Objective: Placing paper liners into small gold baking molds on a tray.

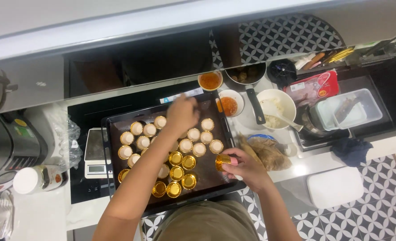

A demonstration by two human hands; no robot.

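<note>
I see right hand (247, 167) gripping stack of gold foil cups (222, 162); left hand (182, 115) over dark rectangular baking tray (111, 134), grip curled, contents unclear

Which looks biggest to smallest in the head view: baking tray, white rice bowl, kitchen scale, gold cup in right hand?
1. baking tray
2. and 3. white rice bowl and kitchen scale: look alike, not ranked
4. gold cup, held by the right hand

- One dark rectangular metal baking tray (113, 122) is seen at the frame's centre.
- About fourteen cream-filled gold foil cups (137, 128) are counted on it.
- About seven empty gold foil cups (176, 158) are counted lower down.
- Two small round bowls of orange sauce (210, 81) are seen at upper centre.
</note>
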